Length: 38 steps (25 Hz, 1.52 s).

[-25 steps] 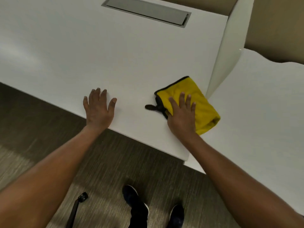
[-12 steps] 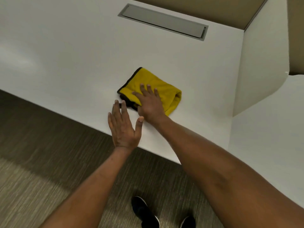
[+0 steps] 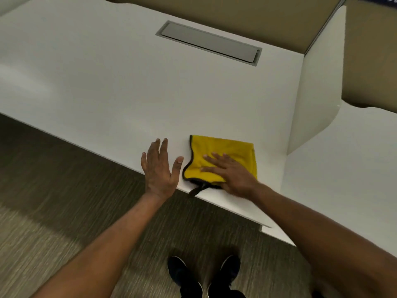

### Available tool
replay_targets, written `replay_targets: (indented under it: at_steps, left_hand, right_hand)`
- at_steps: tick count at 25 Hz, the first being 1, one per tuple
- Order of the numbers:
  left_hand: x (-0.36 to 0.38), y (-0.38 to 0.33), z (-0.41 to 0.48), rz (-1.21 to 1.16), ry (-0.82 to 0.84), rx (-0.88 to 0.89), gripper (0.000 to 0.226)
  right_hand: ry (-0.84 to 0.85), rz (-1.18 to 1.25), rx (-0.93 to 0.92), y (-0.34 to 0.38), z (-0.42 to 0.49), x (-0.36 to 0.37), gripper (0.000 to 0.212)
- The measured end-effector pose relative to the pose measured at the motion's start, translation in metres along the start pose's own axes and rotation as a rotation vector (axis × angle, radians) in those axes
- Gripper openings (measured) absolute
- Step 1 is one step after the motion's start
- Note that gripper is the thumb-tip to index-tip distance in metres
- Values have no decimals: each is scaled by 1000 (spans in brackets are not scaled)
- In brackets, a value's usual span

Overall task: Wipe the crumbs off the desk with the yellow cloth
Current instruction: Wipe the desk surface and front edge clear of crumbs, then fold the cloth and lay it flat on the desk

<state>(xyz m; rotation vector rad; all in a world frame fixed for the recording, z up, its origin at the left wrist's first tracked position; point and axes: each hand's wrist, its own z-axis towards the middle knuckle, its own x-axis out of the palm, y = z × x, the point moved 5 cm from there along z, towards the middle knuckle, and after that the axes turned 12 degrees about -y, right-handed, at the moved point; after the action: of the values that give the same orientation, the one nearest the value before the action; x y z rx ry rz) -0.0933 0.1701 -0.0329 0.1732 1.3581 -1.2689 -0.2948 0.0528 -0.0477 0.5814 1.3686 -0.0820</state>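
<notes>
Yellow cloth (image 3: 223,157), folded into a rough square with a dark trim, is pressed flat on the white desk (image 3: 111,82) under the right hand (image 3: 231,172), whose fingers are spread and laid open on top of it rather than closed around it. A dark loop tag (image 3: 196,189) is seen hanging over the near edge of the desk just below that hand's thumb side. The near border of the cloth lies almost on the desk edge. The left hand (image 3: 160,167) is laid palm down and open on the bare desk just beside the cloth, its thumb close to the cloth's trim but apart from it, its heel at the desk edge; nothing is held in it. Beyond both hands a wide stretch of bare white surface is left up to a grey recessed cover (image 3: 209,43) near the far edge. To the right of the right hand a white upright panel (image 3: 318,93) closes off the desk, and a second white surface (image 3: 343,179) is seen past it. No crumbs can be made out. Below the edge, carpeted floor (image 3: 53,201) and dark shoes (image 3: 204,274) are visible
</notes>
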Motion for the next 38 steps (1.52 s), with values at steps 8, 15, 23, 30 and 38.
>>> replay_targets:
  at_steps: [8, 15, 23, 30, 38]
  left_hand:
    - [32, -54, -59, 68, 180, -14, 84]
    - [47, -155, -36, -14, 215, 126, 71]
    - [21, -189, -18, -369, 136, -602, 76]
    - [6, -224, -13, -783, 768, -600, 86]
    - [-13, -131, 86, -859, 680, -548, 57]
  right_hand:
    - [-187, -29, 549, -74, -77, -37, 62]
    - [112, 207, 275, -20, -173, -61, 46]
    - [-366, 1146, 1135, -20, -146, -116, 28]
    - [-358, 1249, 1094, 27, -72, -134, 75]
    - [-443, 1065, 1116, 8, 16, -129, 77]
